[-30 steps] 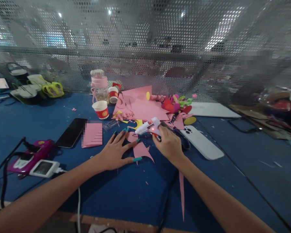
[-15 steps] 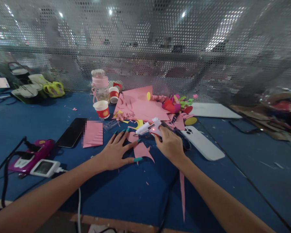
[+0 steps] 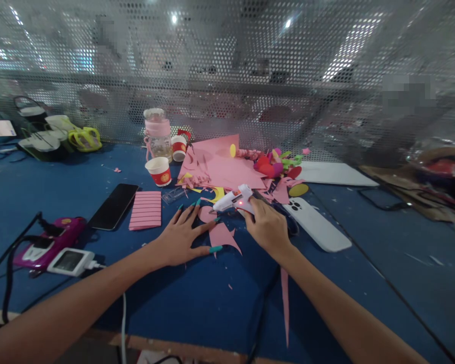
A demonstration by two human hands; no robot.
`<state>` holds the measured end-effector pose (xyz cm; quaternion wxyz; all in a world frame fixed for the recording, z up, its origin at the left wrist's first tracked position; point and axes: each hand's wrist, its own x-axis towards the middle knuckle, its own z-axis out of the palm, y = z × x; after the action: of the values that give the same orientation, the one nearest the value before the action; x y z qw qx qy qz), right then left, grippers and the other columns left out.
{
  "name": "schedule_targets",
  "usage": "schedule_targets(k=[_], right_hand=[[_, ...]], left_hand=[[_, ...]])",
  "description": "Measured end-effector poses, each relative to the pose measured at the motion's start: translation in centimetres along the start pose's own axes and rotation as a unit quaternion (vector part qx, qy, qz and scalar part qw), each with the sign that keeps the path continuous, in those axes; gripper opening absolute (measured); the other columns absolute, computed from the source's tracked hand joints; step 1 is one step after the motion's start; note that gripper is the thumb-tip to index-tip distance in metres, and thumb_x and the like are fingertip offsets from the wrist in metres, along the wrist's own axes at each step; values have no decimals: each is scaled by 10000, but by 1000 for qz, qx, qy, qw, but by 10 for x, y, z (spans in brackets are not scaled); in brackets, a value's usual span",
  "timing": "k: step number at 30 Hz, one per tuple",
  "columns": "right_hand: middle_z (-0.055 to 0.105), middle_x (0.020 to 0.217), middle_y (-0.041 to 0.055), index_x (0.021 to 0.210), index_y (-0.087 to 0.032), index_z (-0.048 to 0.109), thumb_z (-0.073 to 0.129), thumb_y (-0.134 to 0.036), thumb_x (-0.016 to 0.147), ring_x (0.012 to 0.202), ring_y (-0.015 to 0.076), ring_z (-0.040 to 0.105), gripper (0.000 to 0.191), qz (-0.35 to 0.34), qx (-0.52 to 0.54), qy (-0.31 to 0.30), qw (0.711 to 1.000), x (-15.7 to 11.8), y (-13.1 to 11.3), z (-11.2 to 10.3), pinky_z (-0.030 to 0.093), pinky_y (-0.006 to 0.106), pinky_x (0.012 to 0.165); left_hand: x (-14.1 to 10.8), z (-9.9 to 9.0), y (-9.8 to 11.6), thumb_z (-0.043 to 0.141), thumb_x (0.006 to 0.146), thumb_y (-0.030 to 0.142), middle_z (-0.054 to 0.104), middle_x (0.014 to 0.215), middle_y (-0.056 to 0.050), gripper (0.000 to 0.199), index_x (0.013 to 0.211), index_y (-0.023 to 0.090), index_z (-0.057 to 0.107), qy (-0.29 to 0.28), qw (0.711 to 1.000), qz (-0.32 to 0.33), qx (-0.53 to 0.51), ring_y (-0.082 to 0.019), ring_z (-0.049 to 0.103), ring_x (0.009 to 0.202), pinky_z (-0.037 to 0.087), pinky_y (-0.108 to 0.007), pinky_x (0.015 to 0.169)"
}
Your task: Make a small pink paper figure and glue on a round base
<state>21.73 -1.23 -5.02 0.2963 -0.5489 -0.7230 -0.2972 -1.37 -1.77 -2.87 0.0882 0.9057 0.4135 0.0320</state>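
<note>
A white glue gun (image 3: 229,199) with a small red light is gripped in my right hand (image 3: 269,226). Its nozzle points left, at the edge of a cut pink paper piece (image 3: 224,237) on the blue table. My left hand (image 3: 180,236) lies flat with fingers spread, fingertips resting on or beside that paper. Part of the pink piece is hidden under my left fingers. A yellow cut-out scrap (image 3: 218,193) lies just behind the nozzle. Right of my right hand rests a white phone (image 3: 318,225).
Pink sheets (image 3: 223,167) and colourful craft pieces (image 3: 273,164) lie behind. Paper cups (image 3: 160,172) and a bottle (image 3: 158,134) stand back left. A lined pink pad (image 3: 146,210), black phone (image 3: 114,207) and purple power strip (image 3: 51,242) lie left. Cables cross the front edge.
The glue gun and my right hand have shifted only very slightly. My left hand stays flat in nearly the same place.
</note>
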Motion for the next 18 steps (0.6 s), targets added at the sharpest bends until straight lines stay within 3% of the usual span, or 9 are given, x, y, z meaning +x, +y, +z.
schedule_targets(k=[8,14,18], right_hand=[[692,788,131,927,-88,609,404,-178,853,663,189,642,236,-18,2,30,999,1,1,-2,469,268,592],[686,785,118,929,-112,607,427,-228,845,657,190,633,230,-8,-21,12,1000,0,1,-1,453,267,569],[684,759,112,909,-102,607,440,-239,838,635,179,626,228,-28,-37,46,998,0,1,-3,445,253,557]], left_hand=[[0,0,0,335,791,672,161,1518,-68,651,1360,357,340,4,1000,0,7,-332,120,1376,154,-530,1075],[0,2,-1,306,784,690,264,1487,-71,673,1354,337,361,12,1000,15,20,-313,170,1369,157,-524,1078],[0,2,0,309,788,684,266,1484,-91,672,1357,330,362,7,1000,11,23,-327,176,1365,164,-531,1073]])
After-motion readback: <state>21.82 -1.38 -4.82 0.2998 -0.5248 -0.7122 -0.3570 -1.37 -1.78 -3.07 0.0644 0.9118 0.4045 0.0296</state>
